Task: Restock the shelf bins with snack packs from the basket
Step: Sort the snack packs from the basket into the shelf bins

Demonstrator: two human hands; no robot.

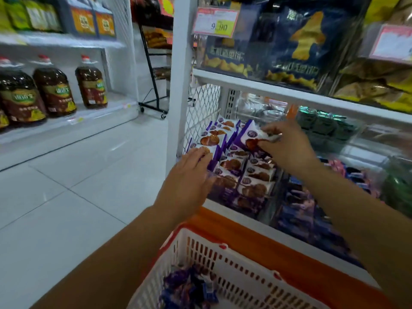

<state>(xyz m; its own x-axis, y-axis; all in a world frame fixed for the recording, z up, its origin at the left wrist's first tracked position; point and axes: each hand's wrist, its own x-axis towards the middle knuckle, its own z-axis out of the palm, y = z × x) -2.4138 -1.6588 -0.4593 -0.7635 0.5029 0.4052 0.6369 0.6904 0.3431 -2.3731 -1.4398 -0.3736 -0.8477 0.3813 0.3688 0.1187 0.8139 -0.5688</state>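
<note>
My right hand (pixel 287 148) pinches a purple-and-white snack pack (pixel 248 133), held tilted over the rows of stocked packs (pixel 256 175) in the shelf bin (pixel 234 202). My left hand (pixel 189 177) lies flat, fingers straight, on the packs at the bin's left end. Under my forearms sits the white basket (pixel 234 264) with its orange rim, loose purple packs (pixel 189 288) heaped in its bottom

White tiled floor (pixel 78 197); white shelf (pixel 66 122) of bottles (pixel 54 92), seemingly oil.
</note>
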